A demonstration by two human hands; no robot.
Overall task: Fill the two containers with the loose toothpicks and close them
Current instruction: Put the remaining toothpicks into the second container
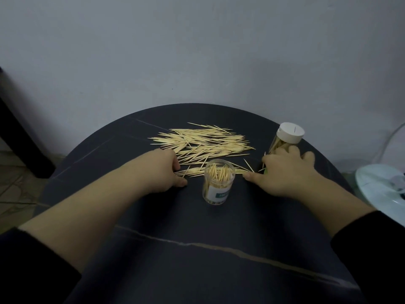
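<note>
My left hand (163, 171) curls its fingers onto the loose toothpicks (208, 141) beside the open container (218, 183). Pinching any? Can't tell. My right hand (282, 174) has its fingers spread, just before the capped container (288, 137).

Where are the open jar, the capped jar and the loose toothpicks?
open jar (215, 191), head view, on its label.
capped jar (289, 133), head view, on its white lid.
loose toothpicks (208, 142), head view, middle of the pile.
</note>
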